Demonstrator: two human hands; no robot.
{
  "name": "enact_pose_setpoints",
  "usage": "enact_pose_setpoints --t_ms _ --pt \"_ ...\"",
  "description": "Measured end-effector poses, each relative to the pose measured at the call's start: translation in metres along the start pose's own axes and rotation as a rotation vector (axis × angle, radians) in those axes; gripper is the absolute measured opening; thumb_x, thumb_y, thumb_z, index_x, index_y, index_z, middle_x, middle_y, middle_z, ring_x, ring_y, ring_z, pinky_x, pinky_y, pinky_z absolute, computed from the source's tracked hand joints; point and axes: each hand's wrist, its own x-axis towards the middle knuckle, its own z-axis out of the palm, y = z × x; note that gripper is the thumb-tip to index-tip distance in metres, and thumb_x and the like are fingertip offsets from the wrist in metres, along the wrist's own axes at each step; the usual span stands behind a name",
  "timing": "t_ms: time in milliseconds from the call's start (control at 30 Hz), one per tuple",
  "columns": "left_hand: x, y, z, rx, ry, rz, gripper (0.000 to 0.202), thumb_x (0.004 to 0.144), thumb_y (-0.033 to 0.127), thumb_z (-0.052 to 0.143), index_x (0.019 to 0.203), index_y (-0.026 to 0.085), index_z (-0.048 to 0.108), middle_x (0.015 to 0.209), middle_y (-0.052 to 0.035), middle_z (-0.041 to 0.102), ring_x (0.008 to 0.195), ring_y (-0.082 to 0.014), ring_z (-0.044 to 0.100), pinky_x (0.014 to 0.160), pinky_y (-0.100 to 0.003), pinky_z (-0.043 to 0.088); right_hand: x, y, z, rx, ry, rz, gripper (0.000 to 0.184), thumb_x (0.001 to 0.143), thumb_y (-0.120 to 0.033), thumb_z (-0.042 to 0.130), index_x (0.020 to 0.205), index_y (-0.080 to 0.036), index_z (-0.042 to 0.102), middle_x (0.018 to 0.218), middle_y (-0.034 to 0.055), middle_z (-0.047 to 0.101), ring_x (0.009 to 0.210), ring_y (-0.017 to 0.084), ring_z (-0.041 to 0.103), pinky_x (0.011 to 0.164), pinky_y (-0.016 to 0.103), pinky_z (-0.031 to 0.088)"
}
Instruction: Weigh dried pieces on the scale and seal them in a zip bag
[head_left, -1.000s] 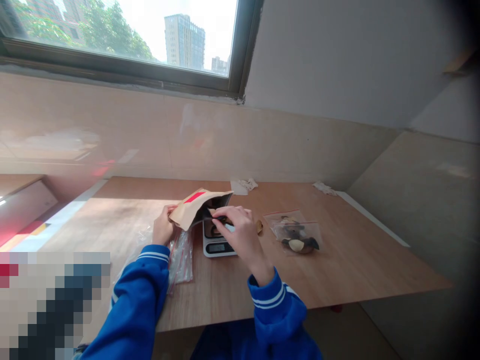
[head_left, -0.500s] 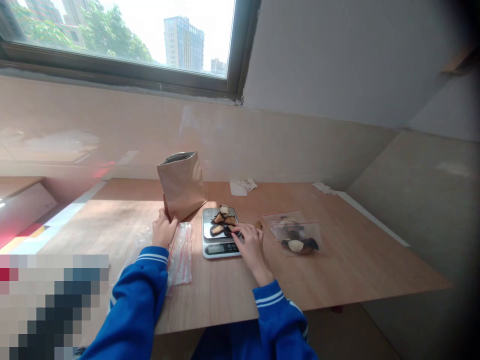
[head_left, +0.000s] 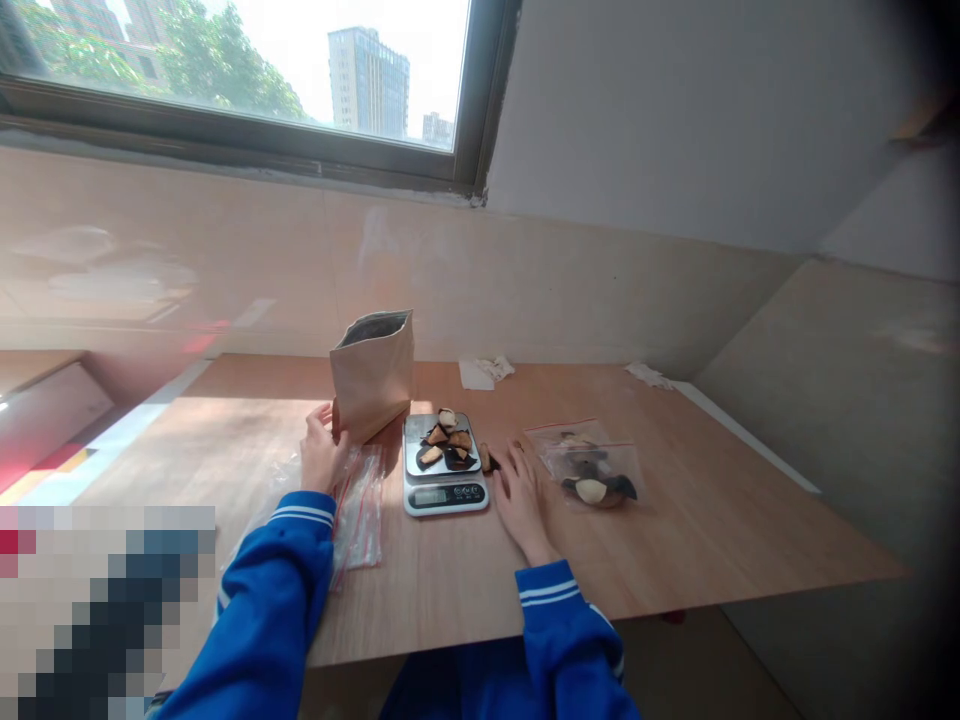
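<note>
Chunks [head_left: 448, 440], rough, dark w/ tan bits, sit on the shiny metal plate [head_left: 414, 430] of the scale [head_left: 450, 508]. L hand [head_left: 322, 455] touches the stiff paper bag [head_left: 373, 390], which stands open; can't tell if it grips. R hand [head_left: 517, 490] is by the plate's right edge, fingers bent near a stray bit [head_left: 486, 458]; can't tell if it grips. Flat, crinkly see-thru bags [head_left: 362, 530] lie twd the worktop's [head_left: 675, 500] near edge.

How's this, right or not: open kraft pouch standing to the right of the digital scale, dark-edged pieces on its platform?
Wrong side: the kraft pouch stands to the left of the digital scale, as the head view shows. It is open, and the dark-edged pieces are on the platform.
</note>
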Motion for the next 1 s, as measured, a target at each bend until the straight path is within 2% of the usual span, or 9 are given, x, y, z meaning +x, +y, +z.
enact_pose_setpoints --t_ms 200,400,567,667,767,833,867,933,1000 --pt "-0.002 0.006 -0.002 -0.066 0.130 0.103 0.049 0.076 0.030 0.055 0.120 0.018 0.036 0.122 -0.0139 0.051 0.106 -0.0247 0.058 0.087 -0.041 0.048 -0.004 0.007 0.011 -0.035 -0.031 0.044 0.042 0.090 -0.029 0.039 0.130 -0.029 0.051 0.140 0.0080 0.044 0.131 0.027 0.037 0.098 0.048 0.038" --pt "-0.006 0.015 -0.008 -0.092 0.237 0.169 0.044 0.077 0.025 0.053 0.117 0.019 0.037 0.118 -0.0114 0.052 0.099 -0.0205 0.058 0.084 -0.037 0.047 -0.003 0.006 0.010 -0.047 -0.009 0.082 0.039 0.089 -0.038 0.042 0.125 -0.027 0.052 0.143 0.0112 0.038 0.131 0.031 0.034 0.096 0.050 0.037" --pt "-0.012 0.017 -0.017 -0.045 0.374 0.306 0.021 0.077 0.025 0.049 0.097 0.018 0.047 0.093 -0.0076 0.058 0.081 -0.0183 0.058 0.074 -0.035 0.048 -0.002 0.008 0.013 -0.065 0.036 0.082 0.038 0.087 -0.042 0.044 0.119 -0.025 0.055 0.139 0.0138 0.040 0.127 0.031 0.038 0.092 0.047 0.040" --pt "-0.018 0.034 -0.025 -0.020 0.425 0.386 0.009 0.077 0.026 0.048 0.084 0.020 0.049 0.081 -0.0054 0.058 0.075 -0.0183 0.057 0.071 -0.035 0.047 -0.001 0.009 0.014 -0.040 0.024 0.103 0.038 0.086 -0.041 0.045 0.119 -0.024 0.054 0.138 0.0140 0.041 0.119 0.029 0.048 0.091 0.045 0.041" --pt "-0.024 0.068 -0.045 0.005 0.334 0.375 0.012 0.081 0.027 0.045 0.086 0.020 0.054 0.081 -0.0041 0.061 0.071 -0.0171 0.056 0.072 -0.034 0.047 -0.001 0.007 0.014 -0.013 0.055 0.133 0.036 0.086 -0.034 0.043 0.118 -0.022 0.053 0.136 0.0145 0.044 0.115 0.027 0.051 0.092 0.044 0.040" --pt "-0.030 0.087 -0.063 0.036 0.193 0.283 0.020 0.086 0.029 0.040 0.092 0.021 0.057 0.080 -0.0027 0.063 0.071 -0.0170 0.058 0.069 -0.032 0.047 -0.001 0.006 0.012 0.006 0.093 0.148 0.035 0.086 -0.028 0.040 0.118 -0.020 0.053 0.134 0.0149 0.047 0.117 0.026 0.049 0.093 0.044 0.039" --pt "-0.035 0.092 -0.072 0.058 0.083 0.234 0.023 0.087 0.033 0.039 0.095 0.023 0.058 0.082 -0.0023 0.064 0.070 -0.0172 0.059 0.066 -0.031 0.047 -0.001 0.005 0.011 0.015 0.106 0.151 0.035 0.086 -0.026 0.039 0.117 -0.019 0.053 0.134 0.0149 0.048 0.119 0.026 0.048 0.094 0.043 0.039" --pt "-0.048 0.087 -0.087 0.128 -0.148 0.181 0.026 0.084 0.043 0.043 0.096 0.026 0.060 0.084 -0.0026 0.065 0.068 -0.0189 0.060 0.061 -0.032 0.048 -0.001 0.003 0.009 0.028 0.116 0.153 0.035 0.086 -0.024 0.038 0.117 -0.019 0.053 0.134 0.0144 0.048 0.120 0.026 0.047 0.095 0.044 0.038" --pt "-0.065 0.068 -0.095 0.181 -0.270 0.178 0.029 0.079 0.048 0.049 0.092 0.026 0.062 0.090 -0.0046 0.065 0.074 -0.0219 0.063 0.068 -0.036 0.050 -0.001 0.001 0.006 0.038 0.130 0.153 0.035 0.086 -0.023 0.038 0.117 -0.018 0.054 0.134 0.0142 0.048 0.121 0.026 0.046 0.096 0.044 0.037"
